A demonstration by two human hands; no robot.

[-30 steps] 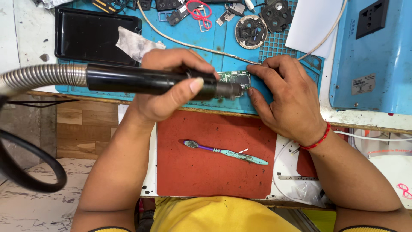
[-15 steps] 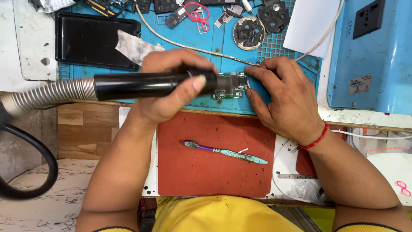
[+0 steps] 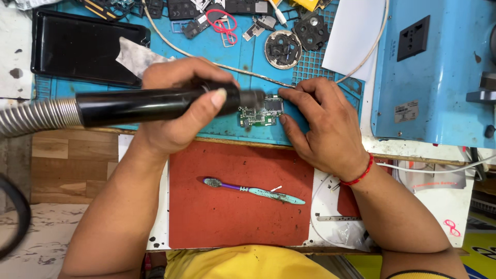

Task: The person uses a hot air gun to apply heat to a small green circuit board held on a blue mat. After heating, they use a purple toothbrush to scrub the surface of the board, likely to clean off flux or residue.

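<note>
My left hand grips a black hot-air handpiece with a grey ribbed hose trailing off to the left. Its nozzle tip points right, just above the left end of a small green circuit board. The board lies on a blue work mat. My right hand rests on the mat and pins the board's right edge with its fingertips. A red string bracelet is on that wrist.
A red mat in front carries a teal and purple toothbrush. A black tray sits at back left. Loose phone parts, a white cable and white paper lie at the back. A blue machine stands at right.
The handpiece has pulled back to the left, uncovering more of the circuit board. My right hand keeps its hold on the board.
</note>
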